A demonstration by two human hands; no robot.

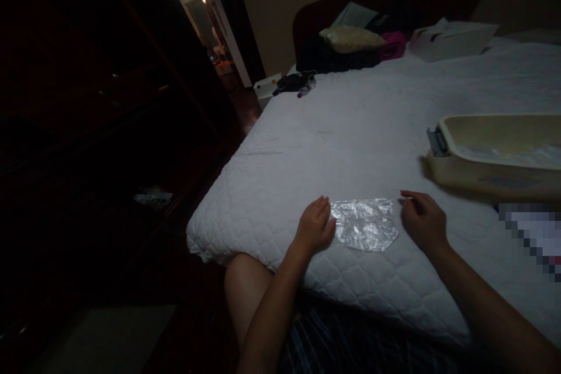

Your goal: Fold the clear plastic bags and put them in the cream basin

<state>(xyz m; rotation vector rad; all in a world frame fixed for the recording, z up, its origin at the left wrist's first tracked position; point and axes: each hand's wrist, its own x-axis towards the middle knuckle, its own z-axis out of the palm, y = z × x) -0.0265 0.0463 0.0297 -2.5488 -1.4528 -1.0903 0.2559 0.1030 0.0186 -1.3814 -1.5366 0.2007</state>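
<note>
A clear, crinkled plastic bag [366, 225] lies flat on the white quilted bed near its front edge. My left hand [314, 225] rests at the bag's left side, its fingers stretched out and the thumb at the bag's edge. To the right of the bag is my right hand [424, 221], a small gap away from it. The index finger there points left and the other fingers are loosely bent, with nothing visible between them.
A beige plastic bin [504, 175] with a grey latch stands at the right, clear plastic inside. Behind are a white box [456, 41], a yellowish pillow [350, 39], a rolled magenta cloth [393, 45] and a small bottle [307, 87]. A blurred-out flat item [532, 234] lies right.
</note>
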